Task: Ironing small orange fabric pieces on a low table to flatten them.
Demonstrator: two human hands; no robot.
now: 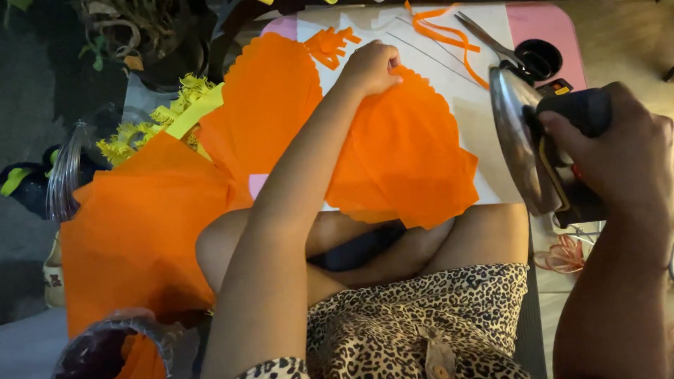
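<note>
Orange tissue paper (404,156) lies on the tabletop (462,116), its scalloped edge pinched in our left hand (369,65). Our right hand (623,150) grips the iron (524,139) (tipped up) off the sheet's right edge, near the scissors (497,46).

Bare arms, bare knees, leopard-print garment (426,322) with buttons.

- No labels, signs or screens show.
- Clear plastic wrap (67,167), crumpled, at the left edge.
- Clear plastic bag (106,359), bottom left, orange paper (144,376) inside.
</note>
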